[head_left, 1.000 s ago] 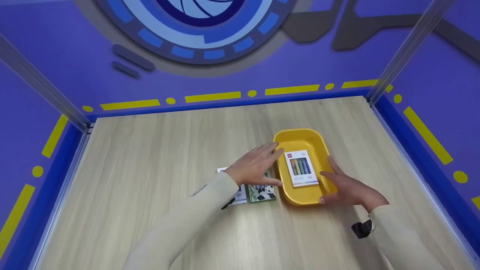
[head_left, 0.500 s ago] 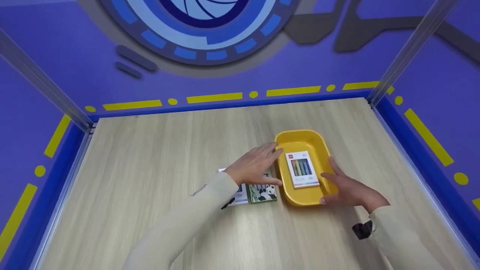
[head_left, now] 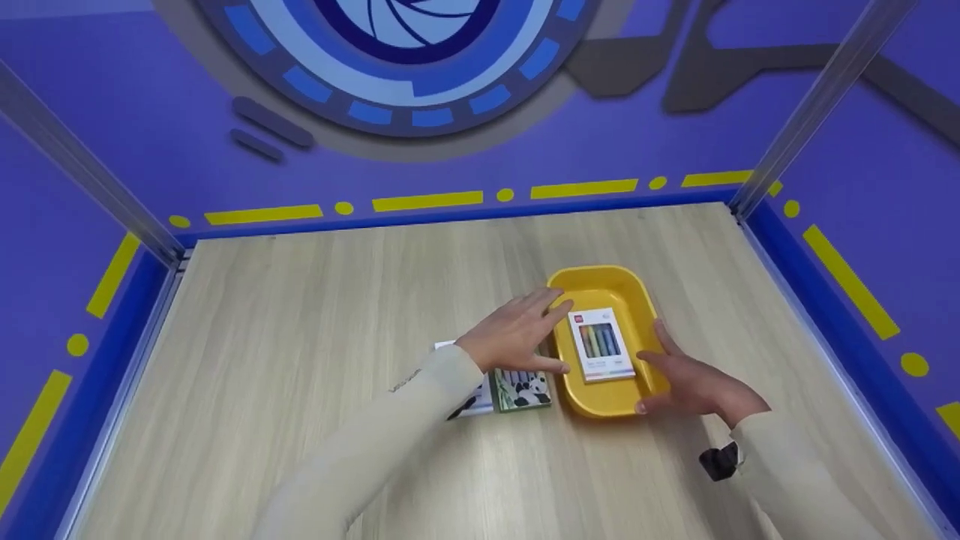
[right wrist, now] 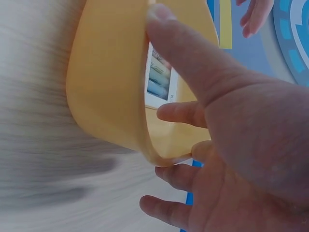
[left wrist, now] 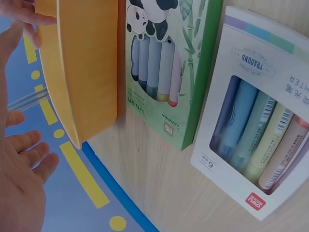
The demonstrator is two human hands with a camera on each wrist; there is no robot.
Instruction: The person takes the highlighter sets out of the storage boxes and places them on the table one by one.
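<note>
A yellow plastic basin (head_left: 611, 401) stands on the table, right of centre in the head view. Inside it lies a flat white box (head_left: 602, 343) with a window onto several coloured pens. At the basin's left rim is my left hand (head_left: 514, 334), fingers extended and spread. My right hand (head_left: 701, 382) is at the opposite rim; in the right wrist view its thumb lies at the edge and its index finger reaches inside. Beneath the left hand are a green panda-printed box of pens (left wrist: 159, 104) and a white highlighter box (left wrist: 260, 116), both partly hidden in the head view.
The wood-grain tabletop (head_left: 322, 315) extends left of and behind the basin. Purple panels with yellow dashes (head_left: 427, 201) enclose it at the back and both sides, with metal posts (head_left: 817, 105) at the corners.
</note>
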